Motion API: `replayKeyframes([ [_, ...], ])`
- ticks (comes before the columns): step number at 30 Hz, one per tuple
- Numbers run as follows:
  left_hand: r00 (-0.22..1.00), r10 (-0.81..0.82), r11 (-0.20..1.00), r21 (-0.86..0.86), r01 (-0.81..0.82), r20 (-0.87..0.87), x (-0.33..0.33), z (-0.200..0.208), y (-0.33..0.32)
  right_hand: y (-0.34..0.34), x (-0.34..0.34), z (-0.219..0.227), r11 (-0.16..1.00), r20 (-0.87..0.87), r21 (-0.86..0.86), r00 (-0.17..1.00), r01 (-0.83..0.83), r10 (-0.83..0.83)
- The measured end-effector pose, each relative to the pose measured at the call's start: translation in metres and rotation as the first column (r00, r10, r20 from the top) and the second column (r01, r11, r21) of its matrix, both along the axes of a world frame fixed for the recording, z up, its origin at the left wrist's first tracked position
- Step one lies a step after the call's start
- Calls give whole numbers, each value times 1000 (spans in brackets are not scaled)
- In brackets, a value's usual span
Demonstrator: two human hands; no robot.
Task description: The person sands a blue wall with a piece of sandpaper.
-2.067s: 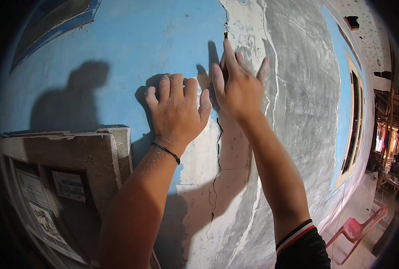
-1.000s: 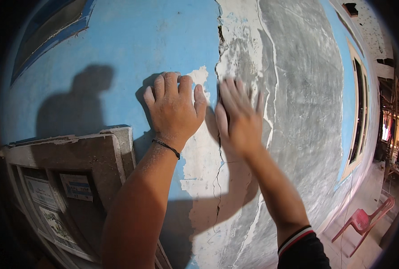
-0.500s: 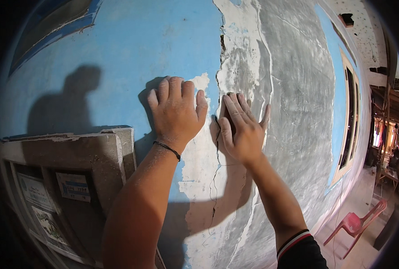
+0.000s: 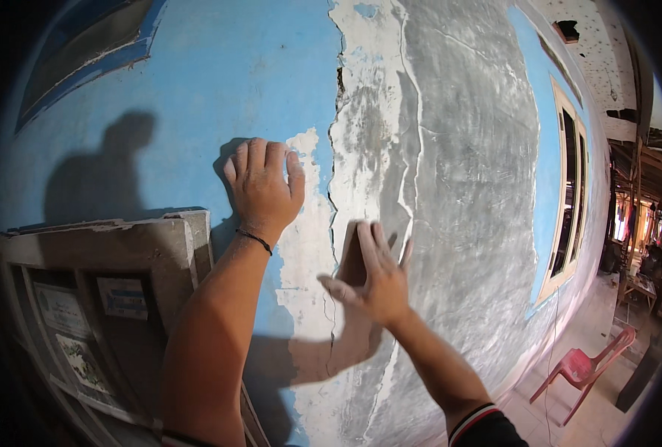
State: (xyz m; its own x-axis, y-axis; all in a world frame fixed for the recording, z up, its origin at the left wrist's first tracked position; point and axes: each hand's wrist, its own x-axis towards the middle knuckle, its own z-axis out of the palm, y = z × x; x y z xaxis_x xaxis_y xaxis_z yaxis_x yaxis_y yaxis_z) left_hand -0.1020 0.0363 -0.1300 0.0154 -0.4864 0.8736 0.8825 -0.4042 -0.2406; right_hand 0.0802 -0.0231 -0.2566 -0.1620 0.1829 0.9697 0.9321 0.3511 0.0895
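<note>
My left hand (image 4: 262, 195) leans on the blue painted wall (image 4: 219, 82), fingers apart and bent at the tips, with nothing seen in it. Lower and to the right, my right hand (image 4: 382, 287) presses a flat brown piece of sandpaper (image 4: 352, 261) to the wall under its fingers, the thumb spread out to the left. Most of the sandpaper is hidden by the hand. Around it runs a strip of bare white plaster (image 4: 361, 134) with a jagged crack along its left edge. Grey plaster (image 4: 469, 171) lies to the right of that strip.
A dusty wooden frame with panes (image 4: 189, 253) stands at the lower left beside my left arm. Farther right are a window (image 4: 564, 194) and a red plastic chair (image 4: 580, 365) on the floor. A dark blue-edged opening (image 4: 85, 67) is at the upper left.
My right hand has slid down the wall with the sandpaper, and its thumb has spread outward. My left hand stays on the wall; the view has shifted slightly right.
</note>
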Motion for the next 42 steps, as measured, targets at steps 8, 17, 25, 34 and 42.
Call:
replayKeyframes([
  [8,943,-317,947,-16,320,97,20,-56,-23,-15,5,-129,934,-56,-233,963,-269,263],
  [17,767,-610,517,-833,198,-197,-26,-507,-145,-106,57,-297,644,-810,-311,549,-699,205],
  [25,844,430,-545,-653,526,320,-87,-562,-333,-230,147,-393,501,-943,-97,-81,-860,-323],
  [34,535,-50,-472,-492,731,843,38,-534,-231,-223,146,-330,243,-946,205,-256,-948,-200],
  [42,410,-325,-670,-513,536,852,118,-406,-231,-180,98,-253,-23,-986,120,-122,-992,109],
])
